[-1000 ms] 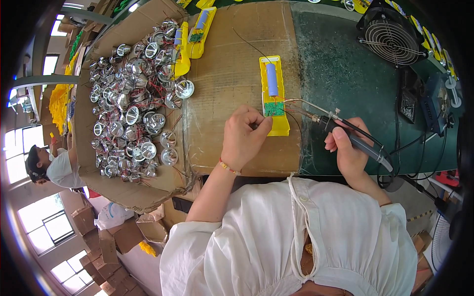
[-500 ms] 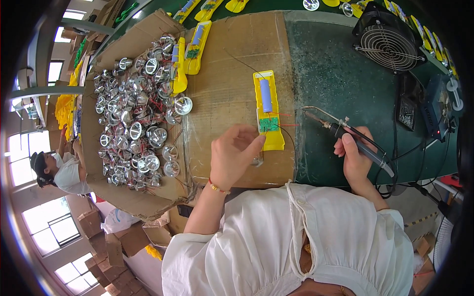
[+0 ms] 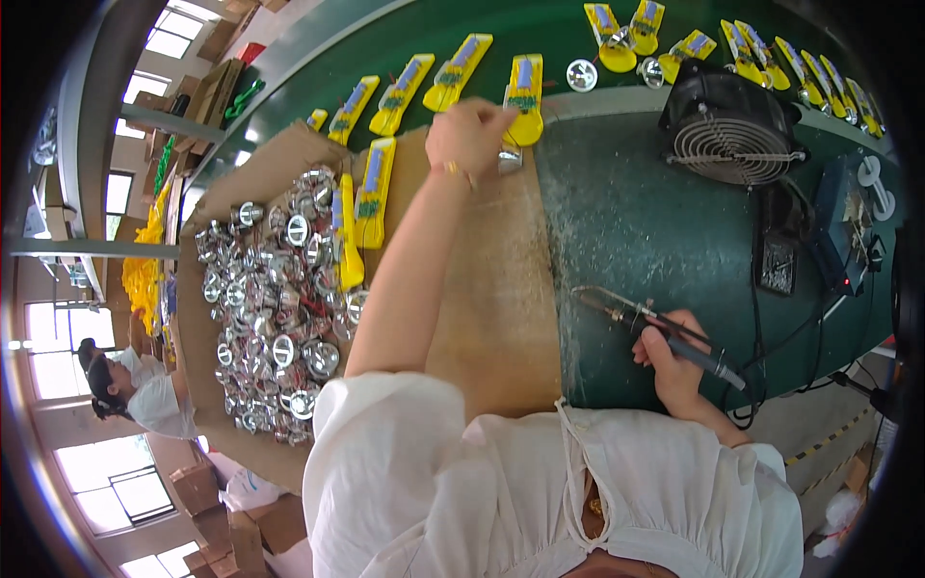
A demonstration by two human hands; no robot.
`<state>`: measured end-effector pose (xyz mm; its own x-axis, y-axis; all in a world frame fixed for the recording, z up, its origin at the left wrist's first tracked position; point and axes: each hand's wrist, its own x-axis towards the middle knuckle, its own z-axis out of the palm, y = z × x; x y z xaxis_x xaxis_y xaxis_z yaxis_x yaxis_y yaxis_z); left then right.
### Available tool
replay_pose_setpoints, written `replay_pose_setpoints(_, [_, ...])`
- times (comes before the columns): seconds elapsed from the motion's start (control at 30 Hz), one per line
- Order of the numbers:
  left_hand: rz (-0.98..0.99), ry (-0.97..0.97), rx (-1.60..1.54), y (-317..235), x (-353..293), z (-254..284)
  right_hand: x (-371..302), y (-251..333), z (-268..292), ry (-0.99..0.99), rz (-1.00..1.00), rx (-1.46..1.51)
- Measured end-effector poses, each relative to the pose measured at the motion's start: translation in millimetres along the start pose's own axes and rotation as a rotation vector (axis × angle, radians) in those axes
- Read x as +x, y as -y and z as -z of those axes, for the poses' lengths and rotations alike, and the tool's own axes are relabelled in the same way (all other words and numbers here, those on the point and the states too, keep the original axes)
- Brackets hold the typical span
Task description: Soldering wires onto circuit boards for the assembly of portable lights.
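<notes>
My left hand (image 3: 470,137) reaches far forward, its fingers closed at the left edge of a yellow flashlight housing (image 3: 525,127). A blue cell and a green circuit board sit in that housing, which lies at the green strip beyond the cardboard. Just below the fingers is a silver reflector cup (image 3: 511,161), slightly blurred. Nearer me on the right, my right hand (image 3: 672,358) is wrapped round a soldering iron (image 3: 715,366) with a thin metal tube along it. Its tip points left, over the dark green mat.
A cardboard box (image 3: 214,385) full of silver reflectors stands left, with yellow housings (image 3: 374,197) by its right edge. More housings (image 3: 402,93) line the far strip. At right are a black fan (image 3: 732,130), a blue soldering station (image 3: 836,217) and cables. Another person (image 3: 154,390) is at far left.
My left hand has carried the yellow housing from the cardboard forward to the far green strip. My right hand still holds the soldering iron; the whole view has shifted.
</notes>
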<state>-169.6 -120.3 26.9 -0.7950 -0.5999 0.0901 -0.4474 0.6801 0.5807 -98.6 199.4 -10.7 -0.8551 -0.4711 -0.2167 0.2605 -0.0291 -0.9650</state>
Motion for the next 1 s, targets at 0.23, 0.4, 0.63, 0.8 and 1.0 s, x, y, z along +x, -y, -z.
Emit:
replay_pose_setpoints(0.23, [-0.177,0.029,0.347,57,92,-2,-1,-1,3,0.041,0.012,-0.047])
replay_pose_setpoints(0.4, [-0.237,-0.039,0.289,48,6,11,1,-3,3,0.022,0.025,-0.084])
replay_pose_setpoints(0.63, [-0.115,-0.017,0.041,19,-189,26,3,-9,-3,-0.052,0.094,-0.089])
replay_pose_setpoints(0.8, [0.038,-0.344,0.085,60,-239,66,2,-15,-5,-0.046,0.167,-0.102])
replay_pose_setpoints(1.0, [-0.016,-0.55,0.347,111,-223,102,-6,-10,-7,-0.057,0.189,-0.08])
